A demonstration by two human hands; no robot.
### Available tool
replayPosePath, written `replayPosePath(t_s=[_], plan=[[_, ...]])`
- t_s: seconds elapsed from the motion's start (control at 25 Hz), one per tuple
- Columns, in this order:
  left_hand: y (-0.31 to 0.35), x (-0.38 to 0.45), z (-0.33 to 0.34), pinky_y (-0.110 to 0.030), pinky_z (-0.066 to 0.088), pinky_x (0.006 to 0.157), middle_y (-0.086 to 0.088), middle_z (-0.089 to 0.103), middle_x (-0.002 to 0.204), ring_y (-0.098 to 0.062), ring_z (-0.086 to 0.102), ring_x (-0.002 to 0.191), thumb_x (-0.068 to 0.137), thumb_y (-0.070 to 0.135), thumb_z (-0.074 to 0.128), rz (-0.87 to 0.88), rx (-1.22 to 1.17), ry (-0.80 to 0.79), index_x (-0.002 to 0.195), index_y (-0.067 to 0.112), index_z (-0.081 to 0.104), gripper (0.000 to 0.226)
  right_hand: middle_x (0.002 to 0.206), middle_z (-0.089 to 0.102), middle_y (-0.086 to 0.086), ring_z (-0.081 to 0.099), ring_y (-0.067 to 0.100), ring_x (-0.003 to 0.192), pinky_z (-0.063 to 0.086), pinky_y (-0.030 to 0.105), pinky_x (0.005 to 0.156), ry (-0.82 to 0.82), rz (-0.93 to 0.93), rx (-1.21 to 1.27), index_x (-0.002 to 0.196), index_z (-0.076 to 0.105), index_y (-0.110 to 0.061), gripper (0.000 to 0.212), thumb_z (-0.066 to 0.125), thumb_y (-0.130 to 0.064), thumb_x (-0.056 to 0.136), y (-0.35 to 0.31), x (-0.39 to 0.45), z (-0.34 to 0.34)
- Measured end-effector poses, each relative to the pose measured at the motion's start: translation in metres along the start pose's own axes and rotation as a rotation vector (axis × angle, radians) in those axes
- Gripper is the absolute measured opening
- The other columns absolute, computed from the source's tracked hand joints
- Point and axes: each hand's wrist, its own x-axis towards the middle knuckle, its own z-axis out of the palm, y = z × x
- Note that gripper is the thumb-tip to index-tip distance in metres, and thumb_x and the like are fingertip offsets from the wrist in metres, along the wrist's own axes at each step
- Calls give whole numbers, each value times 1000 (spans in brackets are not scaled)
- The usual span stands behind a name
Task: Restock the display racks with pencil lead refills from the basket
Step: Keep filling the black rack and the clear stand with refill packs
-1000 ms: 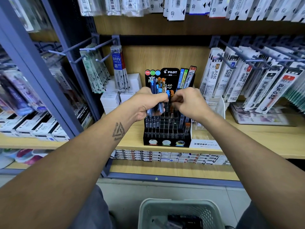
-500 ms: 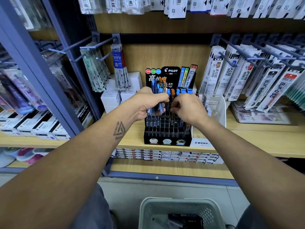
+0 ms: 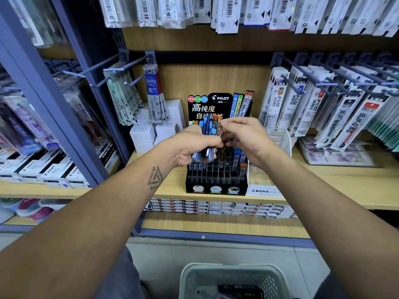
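My hands (image 3: 194,145) (image 3: 244,139) meet above the rack (image 3: 216,180) on the shelf (image 3: 323,184); the basket (image 3: 233,275) sits below, boxes (image 3: 151,134) left of the rack.

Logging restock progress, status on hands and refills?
Left hand grips bundle of lead refill cases. Right hand pinches orange-topped case from bundle. Pilot rack below, front slots mostly open. Nothing blocking.

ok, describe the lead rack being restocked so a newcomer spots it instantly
On the wooden shelf at centre, between stacked white boxes and a clear MONO stand, stands the black tiered rack. Its black PILOT header card with Chinese lettering, just behind both hands, sets it apart.
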Motion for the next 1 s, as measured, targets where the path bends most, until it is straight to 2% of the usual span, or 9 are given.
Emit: replayPosePath(t_s=[0.16, 0.36, 0.56, 0.6, 0.68, 0.8, 0.92, 1.0], plan=[[-4, 2, 6, -27, 53, 51, -9, 57, 67, -17, 59, 54, 82, -3, 72, -41, -10, -34, 89, 9, 58, 19, 79, 70, -3, 58, 11, 69, 45, 29, 65, 28, -8, -11, 96, 77, -14, 9, 75, -19, 88, 1, -2, -4], [-5, 2, 6, -25, 51, 46, -9, 60, 67, -17, 58, 53, 81, -2, 76, -78, -184, -72, 97, 8, 62, 23, 83, 73, 7, 65, 15, 73, 53, 23, 62, 69, 63, 219, 93, 74, -4, 9, 76, -1, 84, 2, 3, -10], [-2, 1, -2, -23, 48, 43, -10, 61, 69, -17, 58, 52, 86, 3, 73, -93, -315, -24, 102, 5, 61, 21, 77, 73, 8, 65, 16, 65, 58, 23, 65, 154, 49, 226, 84, 75, -6, 8, 77, 2, 81, 5, 8, -21], [-2, 2, -5, -23, 48, 43, -11, 61, 69, -17, 58, 51, 85, 2, 73, -93, -307, 14, 103, 5, 59, 22, 76, 73, 8, 66, 18, 66, 59, 25, 66, 156, 15, 150, 84, 75, -6, 9, 77, 2, 82, 5, 9, -23], [-2, 3, -9, -24, 50, 43, -12, 61, 68, -18, 59, 49, 84, 0, 74, -90, -277, 103, 111, 4, 56, 33, 79, 73, 9, 71, 21, 68, 61, 27, 69, 98, -63, -174, 89, 76, -7, 9, 75, 1, 85, 5, 10, -22], [-3, 5, -13, -27, 51, 44, -14, 62, 68, -20, 60, 47, 82, -1, 75, -74, -245, 173, 132, -1, 48, 57, 81, 73, 2, 72, 12, 67, 61, 25, 71, 2, -192, -678, 99, 75, -10, 11, 74, -6, 88, 9, 8, -12], [-2, 4, -14, -27, 50, 44, -12, 61, 63, -19, 59, 46, 82, -1, 75, -56, -224, 187, 135, -3, 47, 60, 82, 73, -1, 71, 13, 73, 60, 34, 78, 31, -333, -891, 97, 74, -14, 9, 75, -12, 88, 15, 7, -7], [-1, 4, -13, -26, 50, 44, -12, 61, 63, -20, 59, 46, 82, -1, 75, -46, -217, 191, 132, -2, 49, 57, 88, 73, 1, 69, 17, 81, 57, 35, 81, 53, -394, -961, 98, 73, -15, 9, 75, -15, 89, 19, 9, -6]])
